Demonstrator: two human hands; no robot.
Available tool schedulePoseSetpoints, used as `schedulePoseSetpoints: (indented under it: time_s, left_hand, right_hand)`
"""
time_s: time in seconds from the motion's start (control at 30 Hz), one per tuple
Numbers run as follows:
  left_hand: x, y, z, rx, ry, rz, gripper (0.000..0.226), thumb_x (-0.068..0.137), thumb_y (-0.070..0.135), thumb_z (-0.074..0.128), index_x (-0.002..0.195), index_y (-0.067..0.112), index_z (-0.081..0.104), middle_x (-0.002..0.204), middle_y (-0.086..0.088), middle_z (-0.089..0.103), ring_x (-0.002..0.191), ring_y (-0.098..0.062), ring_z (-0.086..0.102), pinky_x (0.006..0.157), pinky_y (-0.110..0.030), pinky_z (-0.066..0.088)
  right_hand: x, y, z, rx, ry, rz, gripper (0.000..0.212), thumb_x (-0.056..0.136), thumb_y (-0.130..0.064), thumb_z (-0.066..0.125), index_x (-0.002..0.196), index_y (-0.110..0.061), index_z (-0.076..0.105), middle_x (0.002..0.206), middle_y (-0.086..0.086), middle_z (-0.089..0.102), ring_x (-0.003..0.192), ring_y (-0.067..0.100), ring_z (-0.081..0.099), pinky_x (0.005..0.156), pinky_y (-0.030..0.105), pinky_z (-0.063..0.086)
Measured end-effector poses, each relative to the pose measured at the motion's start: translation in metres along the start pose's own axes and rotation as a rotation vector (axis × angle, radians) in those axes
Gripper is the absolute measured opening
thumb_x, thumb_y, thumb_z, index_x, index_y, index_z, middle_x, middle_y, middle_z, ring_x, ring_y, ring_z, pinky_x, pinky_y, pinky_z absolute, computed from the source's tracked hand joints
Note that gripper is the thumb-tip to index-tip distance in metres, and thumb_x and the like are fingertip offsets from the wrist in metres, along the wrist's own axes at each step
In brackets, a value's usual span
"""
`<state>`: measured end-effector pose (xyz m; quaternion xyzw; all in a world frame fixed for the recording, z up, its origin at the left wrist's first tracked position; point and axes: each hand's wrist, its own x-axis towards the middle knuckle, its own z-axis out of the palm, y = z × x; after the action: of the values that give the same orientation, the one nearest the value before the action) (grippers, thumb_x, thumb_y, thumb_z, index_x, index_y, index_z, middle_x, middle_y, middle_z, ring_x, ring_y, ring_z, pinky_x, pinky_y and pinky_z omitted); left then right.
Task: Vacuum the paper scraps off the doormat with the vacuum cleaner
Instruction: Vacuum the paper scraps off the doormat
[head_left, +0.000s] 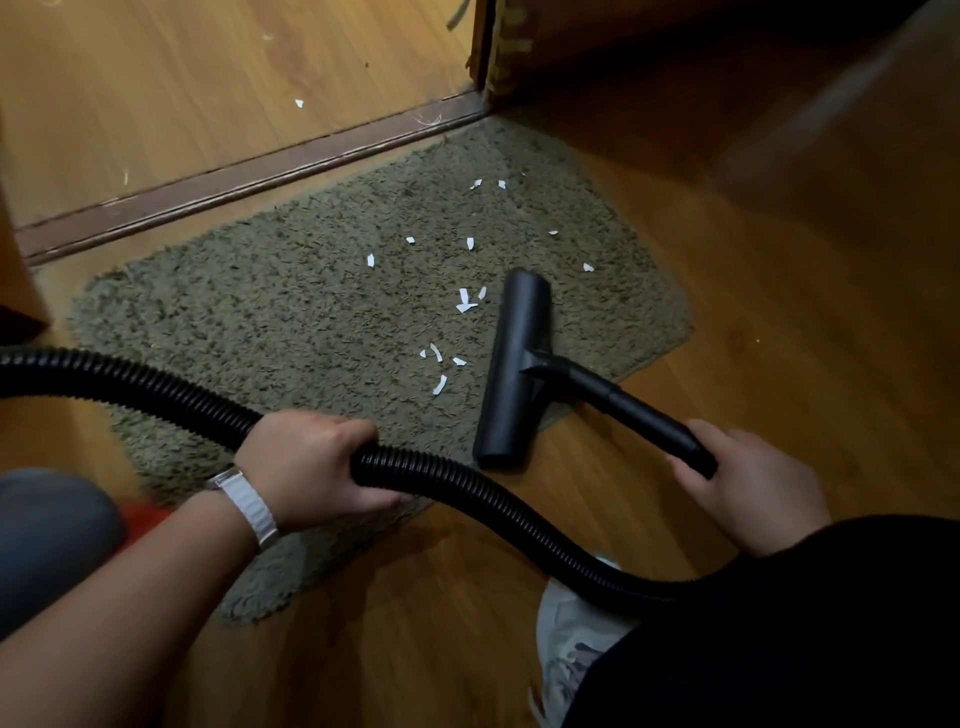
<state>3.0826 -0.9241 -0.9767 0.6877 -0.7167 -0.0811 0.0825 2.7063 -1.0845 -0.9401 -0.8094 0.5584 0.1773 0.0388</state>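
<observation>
- Shaggy olive-grey doormat (291, 312) sits on the wood floor (779, 322), its far edge running right along the dark door threshold (249, 174).
- White paper scraps (464, 300) are scattered over the middle and right part of the mat, loose clusters mostly, a few stragglers further back near the threshold corner. One more scrap (299, 103) lies on the floor past the threshold, off the mat entirely.
- The black floor nozzle (514, 369) lies flat on the right side of the mat, long axis running near to far, near end hanging off onto bare floor. Closest scraps are just left of it, not under it as far as I can tell.
- Right hand (748, 488) is wrapped around the rigid black tube (639, 413) behind the nozzle, fingers curled closed on it.
- Left hand (311, 462) has a full fist grip on the ribbed black hose (156, 387), which snakes in from the left edge, through the hand, then curves down toward the person's dark sleeve.
- Silver watch (248, 501) on the left wrist, and a light sneaker (571, 649) is poking out at the bottom.
</observation>
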Motion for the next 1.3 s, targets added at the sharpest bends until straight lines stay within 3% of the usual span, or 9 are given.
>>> schedulePoseSetpoints:
  time_s: [0.17, 0.4, 0.5, 0.6, 0.77, 0.97, 1.1, 1.23, 1.3]
  left_hand:
    - [0.002, 0.000, 0.003, -0.008, 0.005, -0.020, 0.071, 0.067, 0.092, 0.035, 0.060, 0.025, 0.057, 0.047, 0.009, 0.053, 0.040, -0.017, 0.056, 0.042, -0.020, 0.034]
    - [0.003, 0.001, 0.000, -0.003, -0.001, -0.032, 0.065, 0.065, 0.087, 0.043, 0.060, 0.024, 0.057, 0.046, 0.008, 0.053, 0.039, -0.017, 0.056, 0.042, -0.019, 0.030]
    - [0.002, -0.001, 0.000, 0.005, -0.011, -0.019, 0.063, 0.065, 0.086, 0.045, 0.060, 0.024, 0.058, 0.047, 0.008, 0.053, 0.039, -0.017, 0.055, 0.041, -0.019, 0.031]
    - [-0.001, -0.002, 0.002, 0.010, -0.019, -0.006, 0.063, 0.064, 0.085, 0.046, 0.060, 0.024, 0.060, 0.047, 0.008, 0.054, 0.039, -0.018, 0.056, 0.042, -0.020, 0.032]
    - [-0.002, -0.003, 0.004, 0.010, -0.019, 0.006, 0.063, 0.064, 0.086, 0.045, 0.061, 0.024, 0.059, 0.048, 0.008, 0.054, 0.038, -0.018, 0.056, 0.041, -0.019, 0.033]
    - [-0.004, -0.004, 0.009, 0.009, -0.006, 0.014, 0.064, 0.065, 0.088, 0.044, 0.060, 0.025, 0.058, 0.047, 0.010, 0.053, 0.038, -0.017, 0.056, 0.041, -0.019, 0.034]
    - [-0.004, -0.004, 0.008, -0.019, 0.039, 0.008, 0.075, 0.073, 0.093, 0.025, 0.059, 0.026, 0.057, 0.047, 0.012, 0.053, 0.037, -0.016, 0.055, 0.042, -0.018, 0.029]
    - [-0.006, -0.004, 0.009, -0.026, 0.051, 0.029, 0.079, 0.073, 0.093, 0.021, 0.060, 0.025, 0.058, 0.047, 0.011, 0.054, 0.037, -0.016, 0.055, 0.041, -0.018, 0.032]
    - [-0.004, -0.003, 0.010, -0.009, 0.049, 0.037, 0.079, 0.074, 0.092, 0.023, 0.059, 0.024, 0.059, 0.046, 0.009, 0.053, 0.037, -0.016, 0.055, 0.040, -0.019, 0.032]
  right_hand:
    - [0.005, 0.024, -0.002, 0.044, 0.003, 0.196, 0.049, 0.093, -0.055, 0.053, 0.133, -0.028, 0.057, 0.081, -0.005, 0.052, 0.070, 0.015, 0.051, 0.055, 0.030, 0.047]
    - [0.019, 0.007, -0.005, 0.104, -0.079, 0.084, 0.047, 0.093, -0.056, 0.053, 0.133, -0.031, 0.055, 0.088, -0.008, 0.054, 0.077, 0.014, 0.053, 0.060, 0.030, 0.049]
    - [0.029, 0.000, -0.010, 0.428, -0.249, 0.101, 0.031, 0.091, -0.047, 0.065, 0.117, -0.032, 0.063, 0.090, -0.011, 0.060, 0.076, 0.009, 0.057, 0.061, 0.027, 0.046]
    - [0.036, 0.002, -0.008, 0.720, -0.495, 0.223, 0.021, 0.092, -0.037, 0.067, 0.102, -0.018, 0.064, 0.092, 0.006, 0.068, 0.070, 0.020, 0.064, 0.061, 0.029, 0.047]
    - [0.038, 0.018, -0.003, 1.045, -0.859, 0.277, 0.030, 0.098, -0.030, 0.056, 0.116, -0.006, 0.054, 0.079, 0.012, 0.064, 0.061, 0.024, 0.060, 0.058, 0.036, 0.049]
    - [0.029, 0.008, 0.007, 0.905, -0.624, 0.186, 0.019, 0.096, -0.029, 0.064, 0.102, -0.012, 0.064, 0.062, 0.007, 0.058, 0.047, 0.019, 0.054, 0.049, 0.028, 0.044]
    - [0.021, 0.004, 0.007, 0.840, -0.526, 0.176, 0.010, 0.094, -0.032, 0.066, 0.088, -0.025, 0.061, 0.073, 0.012, 0.064, 0.049, 0.017, 0.057, 0.051, 0.027, 0.046]
    - [0.009, 0.015, 0.006, 0.748, -0.442, 0.211, 0.031, 0.091, -0.033, 0.070, 0.120, -0.023, 0.064, 0.092, -0.002, 0.068, 0.075, 0.016, 0.064, 0.063, 0.028, 0.047]
    - [0.002, 0.019, 0.002, 0.676, -0.382, 0.240, 0.041, 0.092, -0.030, 0.070, 0.130, -0.023, 0.060, 0.088, -0.009, 0.062, 0.070, 0.012, 0.059, 0.059, 0.026, 0.042]
